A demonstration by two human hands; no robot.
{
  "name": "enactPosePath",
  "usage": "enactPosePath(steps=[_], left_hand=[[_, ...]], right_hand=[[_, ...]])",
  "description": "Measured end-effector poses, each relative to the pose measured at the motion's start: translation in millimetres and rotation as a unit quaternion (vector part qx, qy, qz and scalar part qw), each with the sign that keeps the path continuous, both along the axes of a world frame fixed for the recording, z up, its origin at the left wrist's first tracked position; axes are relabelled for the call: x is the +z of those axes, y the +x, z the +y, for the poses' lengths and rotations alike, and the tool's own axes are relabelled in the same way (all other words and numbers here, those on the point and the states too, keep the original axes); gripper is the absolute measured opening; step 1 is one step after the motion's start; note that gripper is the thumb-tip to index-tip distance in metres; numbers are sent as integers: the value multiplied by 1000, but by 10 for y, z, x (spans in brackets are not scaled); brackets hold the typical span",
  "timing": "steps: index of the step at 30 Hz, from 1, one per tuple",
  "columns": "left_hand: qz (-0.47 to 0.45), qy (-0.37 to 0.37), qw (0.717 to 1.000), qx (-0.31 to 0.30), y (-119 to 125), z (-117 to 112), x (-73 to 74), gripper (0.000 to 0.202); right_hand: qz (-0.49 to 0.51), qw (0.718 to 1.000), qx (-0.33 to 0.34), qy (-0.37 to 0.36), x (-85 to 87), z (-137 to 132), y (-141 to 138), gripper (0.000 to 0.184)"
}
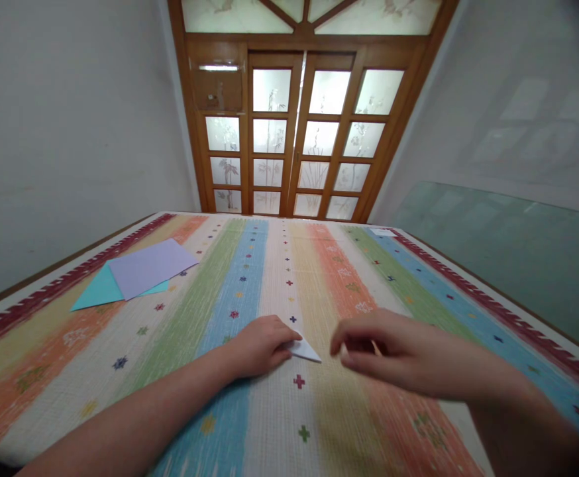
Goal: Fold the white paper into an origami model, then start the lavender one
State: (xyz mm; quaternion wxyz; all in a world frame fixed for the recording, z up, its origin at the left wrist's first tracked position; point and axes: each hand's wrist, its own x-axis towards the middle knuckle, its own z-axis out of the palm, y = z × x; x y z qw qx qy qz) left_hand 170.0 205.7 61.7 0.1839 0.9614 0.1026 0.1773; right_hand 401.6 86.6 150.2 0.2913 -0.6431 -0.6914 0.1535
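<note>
My left hand (262,344) rests on the striped tablecloth (269,278), fingers curled and pressed down on a small folded white paper (305,349) whose pointed corner sticks out to the right. My right hand (389,351) hovers just right of that paper, fingers bent loosely and apart, holding nothing and not touching the paper.
A lilac paper sheet (153,266) lies on top of a turquoise sheet (98,291) at the table's far left. A small white scrap (385,232) lies at the far right corner. A wooden glazed door (299,132) stands behind the table; a glass pane (518,252) leans at right.
</note>
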Motion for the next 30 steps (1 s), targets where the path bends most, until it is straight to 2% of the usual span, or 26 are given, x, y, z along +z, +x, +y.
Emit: enactPosePath(steps=[1, 3, 4, 7, 9, 12, 17, 22, 26, 30], left_hand=[[-2, -5, 1000, 5, -6, 9, -7, 31], [-1, -16, 1000, 13, -17, 28, -20, 34], [0, -22, 1000, 18, -22, 38, -26, 35], [-6, -42, 999, 29, -34, 58, -40, 37], [-14, -58, 998, 31, -37, 64, -47, 38], [-30, -81, 996, 33, -36, 66, -56, 38], [-53, -119, 991, 44, -29, 68, -57, 37], [-120, -216, 967, 69, 2, 88, -76, 35], [-180, -270, 944, 61, 35, 84, -83, 38], [-211, -288, 932, 60, 24, 63, -49, 40]], right_hand=[[-29, 998, 36, -41, 50, 56, -28, 20], [-94, 994, -2, -54, 80, 196, -84, 16], [-106, 992, 0, -72, 57, 266, -105, 17], [-82, 985, 68, -138, -109, 399, -116, 26], [-61, 975, 111, -184, -238, 415, -101, 39], [-49, 966, 135, -214, -407, 390, -111, 48], [-17, 987, 74, -145, -631, 417, -265, 30], [87, 992, 48, -71, -681, 482, -436, 11], [178, 982, 66, 7, -711, 495, -560, 12], [201, 971, 77, 105, -821, 502, -641, 23]])
